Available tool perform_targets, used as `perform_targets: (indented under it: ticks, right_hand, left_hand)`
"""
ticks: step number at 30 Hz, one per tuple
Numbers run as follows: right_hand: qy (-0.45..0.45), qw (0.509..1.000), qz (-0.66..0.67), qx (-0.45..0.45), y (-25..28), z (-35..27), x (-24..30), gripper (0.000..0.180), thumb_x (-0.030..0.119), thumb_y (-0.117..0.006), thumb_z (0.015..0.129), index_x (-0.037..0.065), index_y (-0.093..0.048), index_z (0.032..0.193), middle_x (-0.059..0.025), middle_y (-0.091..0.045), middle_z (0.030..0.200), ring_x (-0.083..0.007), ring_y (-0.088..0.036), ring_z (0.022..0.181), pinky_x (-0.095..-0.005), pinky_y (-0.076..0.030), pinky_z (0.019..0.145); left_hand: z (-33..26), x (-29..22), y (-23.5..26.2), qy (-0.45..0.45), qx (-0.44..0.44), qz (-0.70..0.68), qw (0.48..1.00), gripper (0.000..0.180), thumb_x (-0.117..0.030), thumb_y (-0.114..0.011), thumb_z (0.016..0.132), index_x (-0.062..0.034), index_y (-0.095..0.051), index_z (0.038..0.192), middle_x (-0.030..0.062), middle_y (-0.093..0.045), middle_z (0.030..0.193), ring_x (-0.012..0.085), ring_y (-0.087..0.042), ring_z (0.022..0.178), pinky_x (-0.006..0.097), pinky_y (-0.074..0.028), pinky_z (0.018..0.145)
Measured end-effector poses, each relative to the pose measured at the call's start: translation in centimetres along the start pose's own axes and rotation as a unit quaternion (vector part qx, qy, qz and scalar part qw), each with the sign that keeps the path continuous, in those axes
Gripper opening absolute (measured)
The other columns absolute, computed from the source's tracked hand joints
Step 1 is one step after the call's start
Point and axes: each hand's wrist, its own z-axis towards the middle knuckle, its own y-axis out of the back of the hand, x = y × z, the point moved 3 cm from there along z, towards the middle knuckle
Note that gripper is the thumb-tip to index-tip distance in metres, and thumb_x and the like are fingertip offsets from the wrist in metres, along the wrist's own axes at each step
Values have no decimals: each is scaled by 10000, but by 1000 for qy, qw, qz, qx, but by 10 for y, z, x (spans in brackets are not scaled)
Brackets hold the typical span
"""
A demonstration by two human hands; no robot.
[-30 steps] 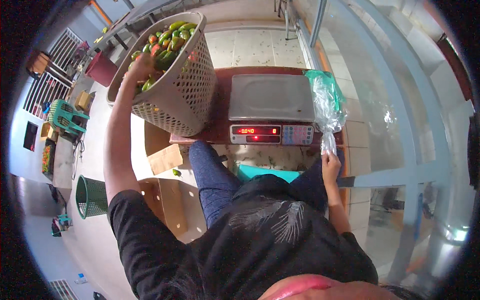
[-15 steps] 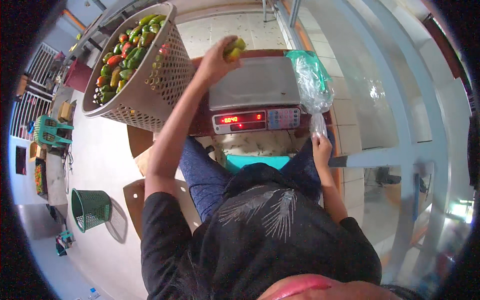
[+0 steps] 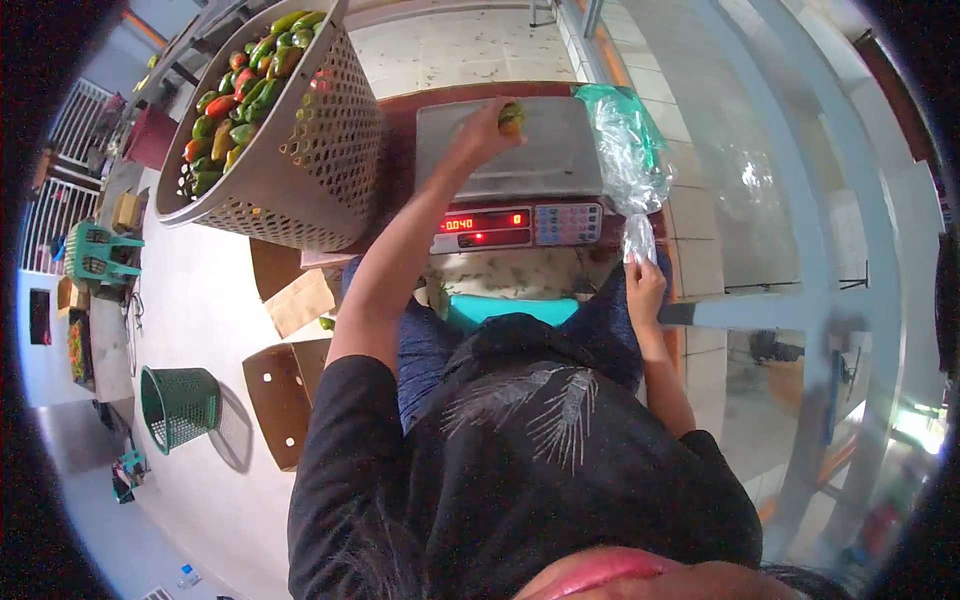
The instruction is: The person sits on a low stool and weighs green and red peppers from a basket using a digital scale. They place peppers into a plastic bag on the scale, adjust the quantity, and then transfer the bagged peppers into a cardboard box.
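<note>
Green-yellow oblong fruit (image 3: 511, 117) is sitting clamped in left hand (image 3: 480, 132) above grey metal scale pan (image 3: 545, 150); right hand (image 3: 643, 290) is pinching clear plastic bag (image 3: 628, 150) beside it.

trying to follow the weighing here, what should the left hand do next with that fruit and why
Probably carry the fruit right, into the plastic bag. The left hand holds it above the scale, and the right hand grips the bag's lower end beside the scale.

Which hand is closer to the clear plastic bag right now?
Right. The right hand grips the plastic bag at its lower end, beside the scale. The left hand is over the scale platform holding a pepper, apart from the bag.
</note>
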Motion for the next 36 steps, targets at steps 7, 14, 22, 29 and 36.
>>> perform_targets:
  ticks: [7, 14, 22, 29, 36]
  right_hand:
    - [-10, 1000, -12, 0, 5, 0, 2, 295, 256, -605, 894, -11, -594, 767, -185, -586, 696, -365, -573, 642, -455, -442, 594]
    - [26, 997, -4, 67, 13, 5, 10, 215, 184, -551, 916, 16, -619, 1031, -180, -634, 987, -384, -622, 795, -439, -496, 674]
    - [39, 956, -92, 275, -4, 30, 47, 568, 85, -505, 844, 195, -386, 1388, -204, -628, 816, -390, -617, 733, -466, -474, 637]
    - [18, 894, -170, 415, -45, 7, 45, 770, 95, -506, 831, 260, -151, 1494, -211, -671, 853, -371, -665, 752, -467, -525, 615]
    - [74, 905, -165, 385, -79, -2, 40, 852, 87, -507, 834, 285, -16, 1501, -192, -662, 750, -357, -652, 633, -475, -522, 548]
  left_hand:
    - [-24, -32, 2, 143, 46, -391, 908, 638, -191, -745, 763, -70, -409, 1291, 62, -587, 957, 121, -575, 762, 272, -487, 634]
    - [-91, -127, 111, 19, -108, -78, 991, 533, -179, -741, 775, -45, -502, 1232, 71, -588, 1069, 146, -578, 933, 275, -494, 780]
    - [-123, -132, 313, -80, -400, 4, 913, 524, -83, -697, 816, -14, -460, 1279, 94, -574, 1084, 165, -580, 944, 261, -509, 764]
    - [-104, -107, 330, 123, -307, 41, 943, 512, -290, -746, 801, -32, -550, 1197, 48, -608, 1014, 116, -562, 776, 244, -449, 699]
    - [-108, -110, 328, 125, -277, -23, 952, 569, -303, -750, 794, -41, -533, 1251, 93, -574, 1196, 171, -556, 1077, 300, -462, 880]
